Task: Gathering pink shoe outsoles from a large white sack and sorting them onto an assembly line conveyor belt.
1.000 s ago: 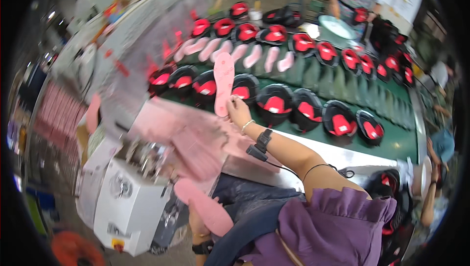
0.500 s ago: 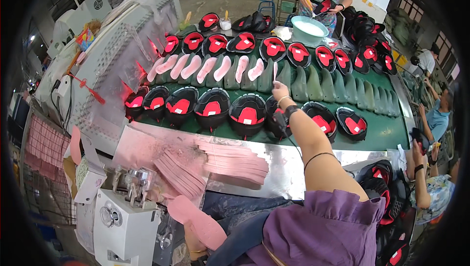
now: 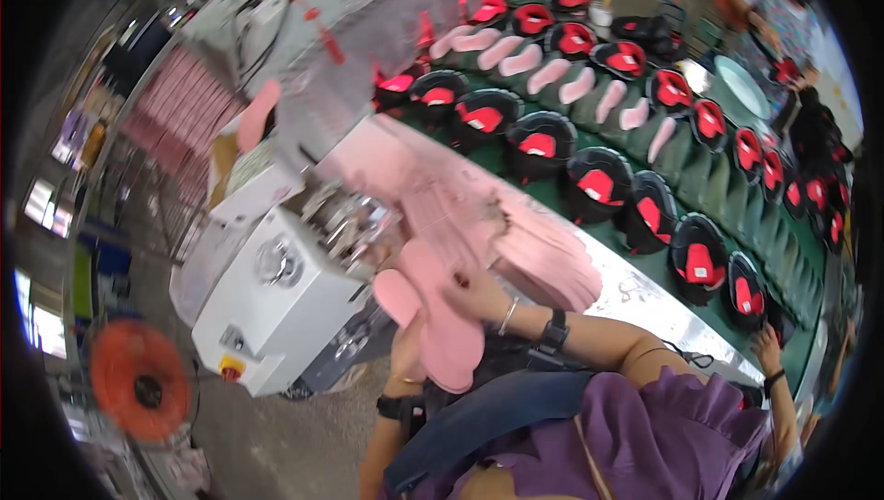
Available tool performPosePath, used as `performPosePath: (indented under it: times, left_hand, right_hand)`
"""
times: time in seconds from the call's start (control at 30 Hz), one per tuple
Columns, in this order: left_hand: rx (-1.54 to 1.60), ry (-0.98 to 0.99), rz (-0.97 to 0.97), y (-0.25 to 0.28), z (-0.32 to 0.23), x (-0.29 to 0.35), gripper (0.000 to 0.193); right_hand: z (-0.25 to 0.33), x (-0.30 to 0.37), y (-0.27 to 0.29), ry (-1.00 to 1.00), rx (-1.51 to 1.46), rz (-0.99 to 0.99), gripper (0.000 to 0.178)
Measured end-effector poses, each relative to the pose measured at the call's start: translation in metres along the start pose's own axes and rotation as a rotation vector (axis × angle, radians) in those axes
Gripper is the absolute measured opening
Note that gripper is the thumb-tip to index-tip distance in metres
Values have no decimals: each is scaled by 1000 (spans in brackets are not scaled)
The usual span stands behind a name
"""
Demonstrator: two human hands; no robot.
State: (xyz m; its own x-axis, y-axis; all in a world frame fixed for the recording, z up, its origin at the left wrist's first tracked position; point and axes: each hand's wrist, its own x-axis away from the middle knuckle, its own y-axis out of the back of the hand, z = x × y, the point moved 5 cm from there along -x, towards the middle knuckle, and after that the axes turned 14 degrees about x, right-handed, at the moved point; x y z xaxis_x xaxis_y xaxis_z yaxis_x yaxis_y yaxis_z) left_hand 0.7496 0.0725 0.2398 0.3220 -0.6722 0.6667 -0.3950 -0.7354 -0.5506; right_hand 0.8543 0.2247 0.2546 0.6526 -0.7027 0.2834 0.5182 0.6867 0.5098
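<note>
Two pink shoe insoles overlap in front of me, a larger front insole (image 3: 449, 339) and a second insole (image 3: 398, 297) showing behind it. My left hand (image 3: 408, 353) is closed on their lower left edge. My right hand (image 3: 479, 297) has its fingers bent against the front insole's right edge, pinching it; part of the grip is blurred. Just beyond, stacked pink insoles (image 3: 548, 256) lie fanned on the metal table edge (image 3: 635, 302). A white machine (image 3: 267, 297) with a metal head stands left of my hands.
A green conveyor belt (image 3: 575, 228) carries black shoe uppers with red linings (image 3: 594, 187), and green foot-shaped forms (image 3: 709, 173), several topped with pink insoles (image 3: 577, 86). An orange fan (image 3: 140, 380) stands at lower left. A co-worker's hand (image 3: 766, 353) is at the right.
The view has swung left. My right hand has come back from the green forms, leaving a pink insole on one, and is now at the insoles in my left hand.
</note>
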Motion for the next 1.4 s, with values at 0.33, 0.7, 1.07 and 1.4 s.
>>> performPosePath:
  times: [0.33,0.7,1.07,1.4]
  left_hand:
    - [144,246,26,1,2,31,67]
    - [143,137,143,-5,1,33,61]
    - [75,108,118,10,-15,45,53]
    - [-29,46,-56,18,-8,41,47]
  right_hand:
    - [13,-153,-22,-33,29,-101,55]
    - [24,-140,41,86,370,-242,28]
    - [41,-164,-3,-73,253,-14,48]
    - [-8,-200,16,-189,-422,-331,24]
